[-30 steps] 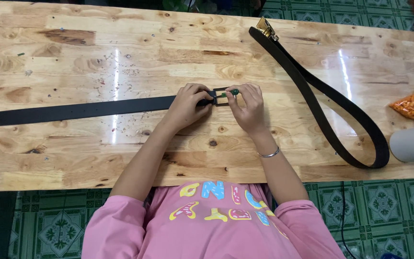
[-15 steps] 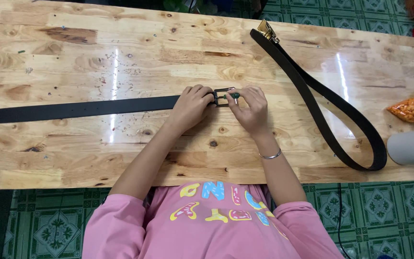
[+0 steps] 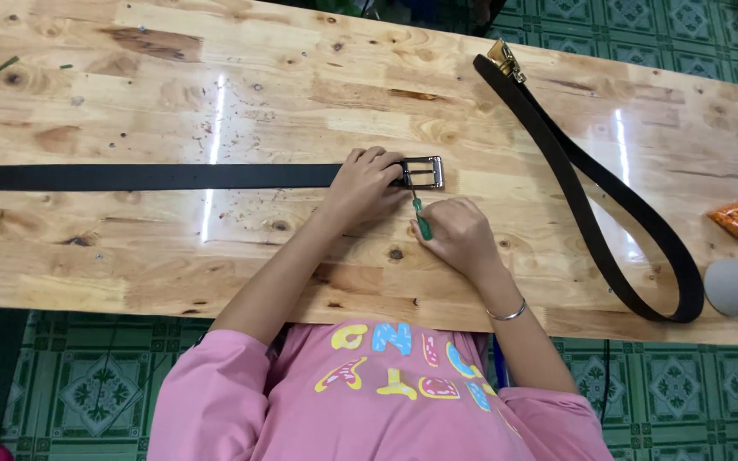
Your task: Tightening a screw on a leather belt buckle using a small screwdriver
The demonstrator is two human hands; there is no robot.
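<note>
The right hand (image 3: pixel 461 239) had been drawn back from the silver rectangular buckle (image 3: pixel 423 172), gripping a green-handled screwdriver (image 3: pixel 421 222); the black leather belt (image 3: pixel 147 177) was pinned to the pale wooden bench (image 3: pixel 215 94) at frame centre by the closed left hand (image 3: pixel 366 183).

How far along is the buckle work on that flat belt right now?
Done: the silver buckle sits at the end of the flat black belt. In hand: left hand pins that end while right hand works a green-handled screwdriver there. Left: the looped second belt, untouched.

Black belt (image 3: pixel 155 177), silver buckle (image 3: pixel 423 172), green-handled screwdriver (image 3: pixel 421 224), pink sleeve (image 3: pixel 215 384)
</note>
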